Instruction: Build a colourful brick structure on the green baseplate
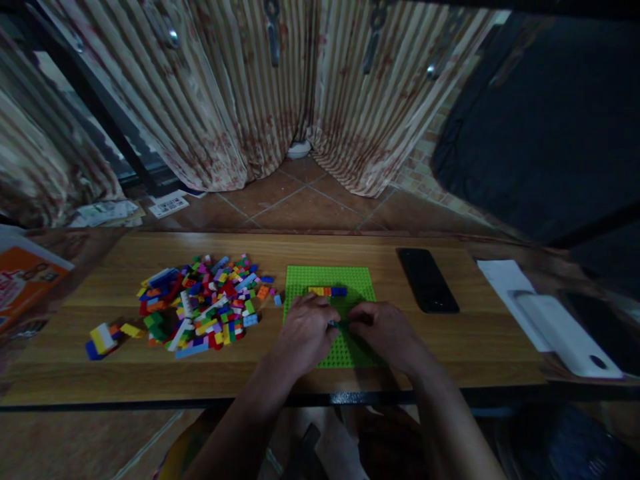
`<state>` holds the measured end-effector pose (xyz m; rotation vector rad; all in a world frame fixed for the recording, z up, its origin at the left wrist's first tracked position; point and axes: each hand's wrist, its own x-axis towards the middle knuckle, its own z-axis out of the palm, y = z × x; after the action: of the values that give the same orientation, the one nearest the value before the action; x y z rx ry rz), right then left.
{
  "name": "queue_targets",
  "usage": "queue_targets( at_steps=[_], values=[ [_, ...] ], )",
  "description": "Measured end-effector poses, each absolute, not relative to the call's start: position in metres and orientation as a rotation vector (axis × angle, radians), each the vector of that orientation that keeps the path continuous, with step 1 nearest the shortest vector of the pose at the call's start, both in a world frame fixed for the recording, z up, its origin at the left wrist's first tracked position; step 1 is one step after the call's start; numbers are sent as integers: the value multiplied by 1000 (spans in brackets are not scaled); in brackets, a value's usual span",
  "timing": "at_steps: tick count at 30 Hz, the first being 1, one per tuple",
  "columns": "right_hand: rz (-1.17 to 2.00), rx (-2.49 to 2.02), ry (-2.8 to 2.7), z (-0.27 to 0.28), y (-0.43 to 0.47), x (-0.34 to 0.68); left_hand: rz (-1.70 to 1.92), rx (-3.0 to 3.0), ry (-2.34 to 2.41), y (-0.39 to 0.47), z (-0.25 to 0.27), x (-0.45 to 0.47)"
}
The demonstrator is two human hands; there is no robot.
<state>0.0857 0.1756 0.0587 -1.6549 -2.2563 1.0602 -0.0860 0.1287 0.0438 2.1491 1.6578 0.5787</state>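
Left hand (310,327) and right hand (383,327) nearly meet over a green baseplate (327,273) — a small blue piece (333,323) shows between them; whether either grip holds anything cannot be told. The step appears to be seating a piece; the next move calls for careful alignment. Beyond: a brick row (327,291) on the baseplate — leftward on the worktop (350,247), loose bricks (215,303).

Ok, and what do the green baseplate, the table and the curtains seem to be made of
Green baseplate: probably plastic, matte-looking, with regular molded studs. Table: smooth wood or wood-look laminate; the streaky grain can't settle which. Curtains: likely fabric, dull-finished, hanging in soft folds.
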Motion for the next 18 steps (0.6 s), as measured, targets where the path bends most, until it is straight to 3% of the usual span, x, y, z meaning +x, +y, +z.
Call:
queue_targets(
  at_steps=[18],
  values=[
    [1107,-1674,-2118,52,176,82,465,1952,1889,125,44,-69]
  ],
)
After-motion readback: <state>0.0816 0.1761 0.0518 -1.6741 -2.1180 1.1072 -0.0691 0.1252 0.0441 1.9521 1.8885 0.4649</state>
